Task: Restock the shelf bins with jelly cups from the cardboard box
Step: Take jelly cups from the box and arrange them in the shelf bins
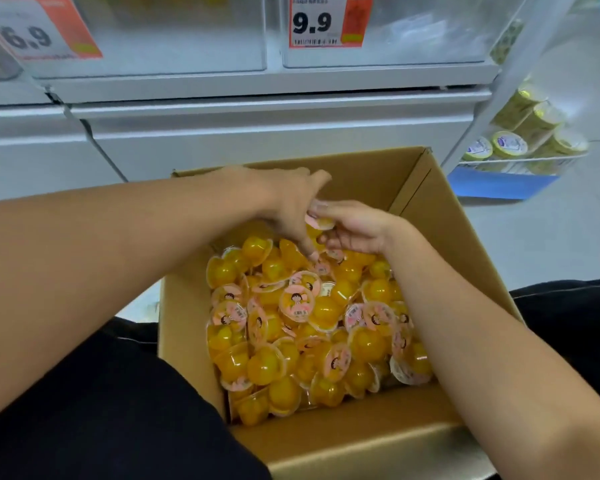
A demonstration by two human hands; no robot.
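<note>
Open cardboard box [440, 216] on the floor between black-clad legs, heaped with yellow jelly cups [312, 327]; pink lids printed with a cartoon face, lettering too small to read. Right hand [352, 225] over the far end of the heap, fingers curled round one cup [321, 222], pinched at its pink lid. Left hand [288, 199] just beside, touching the right fingertips, fingers pointing down into the cups; grip not clear. Above, clear shelf bins [413, 36] with price tags: "9.9" [321, 22] with a barcode, "6.9" [32, 32] on orange-edged card. At right, wire rack [523, 161] of green-and-gold lidded tubs, print unreadable.
</note>
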